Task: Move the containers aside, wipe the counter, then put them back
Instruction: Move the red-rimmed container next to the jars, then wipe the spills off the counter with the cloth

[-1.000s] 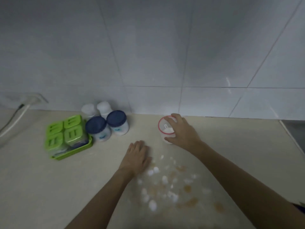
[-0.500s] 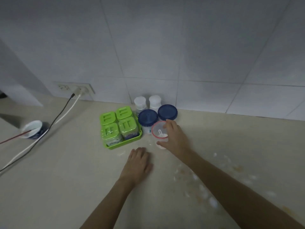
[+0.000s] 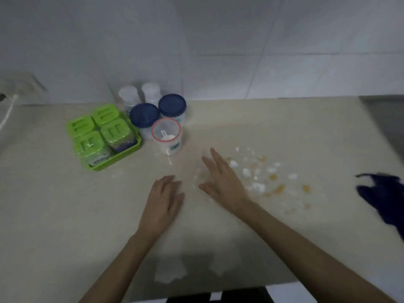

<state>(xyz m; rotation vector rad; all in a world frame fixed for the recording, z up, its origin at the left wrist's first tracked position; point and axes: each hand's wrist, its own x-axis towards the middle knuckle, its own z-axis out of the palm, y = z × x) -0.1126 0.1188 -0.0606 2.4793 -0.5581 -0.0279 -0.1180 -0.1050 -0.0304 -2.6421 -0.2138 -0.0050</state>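
A clear jar with a red rim (image 3: 167, 138) and white powder and a scoop inside stands on the beige counter (image 3: 65, 211), beside two blue-lidded jars (image 3: 144, 115) (image 3: 172, 106). Behind them are two white-capped bottles (image 3: 129, 95). A green tray (image 3: 122, 154) holds several green-lidded boxes. My right hand (image 3: 220, 180) hovers open to the right of the red-rimmed jar, apart from it. My left hand (image 3: 162, 200) rests flat on the counter, holding nothing. White and orange spilled bits (image 3: 262, 178) lie right of my right hand.
A dark blue cloth (image 3: 382, 197) lies at the counter's right edge. A white cable (image 3: 6, 114) runs from a wall socket at far left. The tiled wall rises right behind the jars. The counter's front edge is near the bottom of the view.
My right hand slid the red-rimmed jar left to the blue-lidded jars, then let go and drew back toward the spill. My left hand stayed flat.
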